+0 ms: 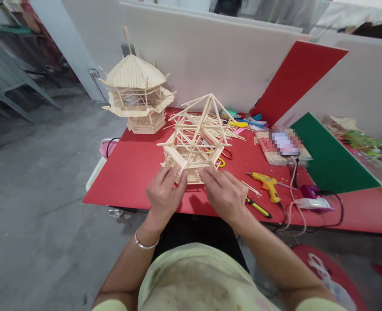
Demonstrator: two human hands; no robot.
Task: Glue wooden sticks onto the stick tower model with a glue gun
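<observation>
A half-built house of thin wooden sticks point(195, 138), with a bare roof frame, stands on the red table top point(132, 172). My left hand point(165, 192) rests against its near base, fingers curled and pinching a stick at the lower front edge. Just to the right, my right hand point(225, 192) has its fingers pressed together on the same front edge of the base. A finished stick pavilion point(137, 93) with a covered roof stands at the table's far left corner.
A yellow glue gun point(267, 185) and a yellow-handled cutter point(258, 207) lie right of my hands, with cables and a power strip point(314, 203) beyond. Loose sticks, scissors and a stick bundle point(272, 149) lie behind. Red and green boards point(332, 160) lean against white partitions.
</observation>
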